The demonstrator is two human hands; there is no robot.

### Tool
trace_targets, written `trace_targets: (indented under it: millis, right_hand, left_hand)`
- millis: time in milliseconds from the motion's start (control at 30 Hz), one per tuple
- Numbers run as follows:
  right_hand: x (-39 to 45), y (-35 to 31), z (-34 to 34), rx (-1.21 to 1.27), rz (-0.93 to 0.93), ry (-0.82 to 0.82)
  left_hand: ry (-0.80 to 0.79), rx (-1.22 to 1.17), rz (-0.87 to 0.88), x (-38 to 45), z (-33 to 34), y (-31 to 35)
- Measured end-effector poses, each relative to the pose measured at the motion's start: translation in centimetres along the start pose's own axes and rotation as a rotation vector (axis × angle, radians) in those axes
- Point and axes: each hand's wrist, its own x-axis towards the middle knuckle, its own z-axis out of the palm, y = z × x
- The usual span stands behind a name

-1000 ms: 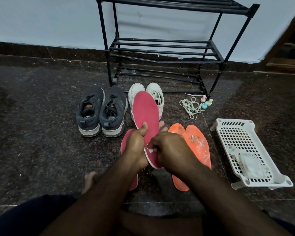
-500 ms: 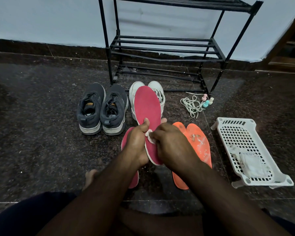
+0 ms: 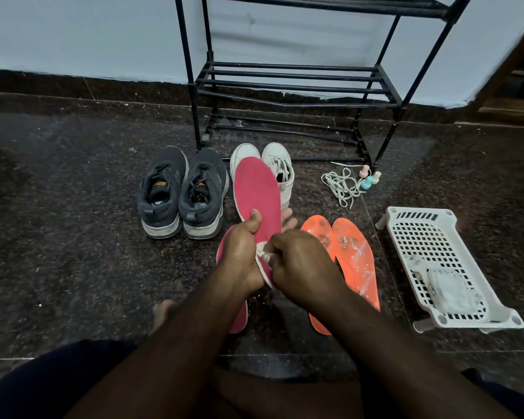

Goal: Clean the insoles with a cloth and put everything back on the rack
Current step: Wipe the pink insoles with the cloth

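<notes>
My left hand (image 3: 242, 252) grips a red insole (image 3: 257, 189) near its heel and holds it up with the toe pointing away. My right hand (image 3: 300, 264) pinches a small white cloth (image 3: 262, 251) against the insole's lower part. A second red insole (image 3: 239, 316) lies on the floor, mostly hidden under my left arm. Two orange insoles (image 3: 354, 255), speckled with white bits, lie side by side to the right. The black shoe rack (image 3: 288, 86) stands against the wall with bare shelves.
A pair of dark grey sneakers (image 3: 182, 192) and a pair of white sneakers (image 3: 277, 164) stand before the rack. Loose white laces (image 3: 341, 184) and small bottles (image 3: 369, 176) lie near the rack's right leg. A white plastic basket (image 3: 406, 225) holding cloths sits at right. My bare toes (image 3: 162, 309) show at lower left.
My right hand with the cloth has slid up along the red insole from its heel end and the cloth now shows between my hands. The view has shifted slightly.
</notes>
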Motion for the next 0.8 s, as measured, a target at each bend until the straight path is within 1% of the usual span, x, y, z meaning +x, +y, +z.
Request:
trace_targets:
  millis: [67, 100, 133, 233, 300, 333, 433, 500, 567, 700, 733, 800]
  right_hand:
    - [-0.6, -0.1, 0.0, 0.067, 0.004, -0.068]
    - [-0.9, -0.1, 0.1, 0.098, 0.004, -0.063]
    - [-0.9, 0.0, 0.2, 0.108, 0.008, -0.041]
    - [0.1, 0.3, 0.9, 0.02, -0.002, 0.073]
    - [0.6, 0.3, 1.2, 0.012, 0.032, 0.106]
    - [0.7, 0.3, 1.2, 0.024, 0.034, 0.102]
    - [-0.3, 0.3, 1.2, 0.118, 0.015, -0.012]
    - [-0.8, 0.5, 1.2, 0.176, 0.009, -0.033]
    - [-0.7, 0.9, 1.5, 0.179, 0.011, 0.013]
    - [0.5, 1.3, 2.6, -0.016, -0.016, 0.103]
    - [0.7, 1.2, 2.5, -0.003, -0.021, 0.109]
    - [0.9, 1.6, 1.6, 0.142, -0.011, 0.139]
  left_hand:
    - [0.042, -0.027, 0.035, 0.1, 0.0, 0.6]
    - [0.046, -0.046, 0.039, 0.0, 0.1, 0.8]
    - [0.038, -0.061, 0.035, -0.1, 0.3, 0.8]
    - [0.021, -0.034, -0.008, -1.0, 0.7, -0.1]
    - [0.023, -0.039, -0.035, -0.8, 0.4, -0.6]
    - [0.023, -0.04, -0.038, -0.7, 0.4, -0.5]
    - [0.074, -0.039, -0.001, -0.2, 0.0, 0.4]
    - [0.103, -0.027, 0.014, -0.1, 0.0, 0.7]
    - [0.101, -0.041, 0.014, -0.1, 0.1, 0.6]
    - [0.08, -0.11, -0.043, -0.6, 0.2, -0.3]
    - [0.078, -0.126, -0.046, -0.6, 0.2, -0.4]
    - [0.08, -0.116, -0.013, -0.5, 0.1, -0.3]
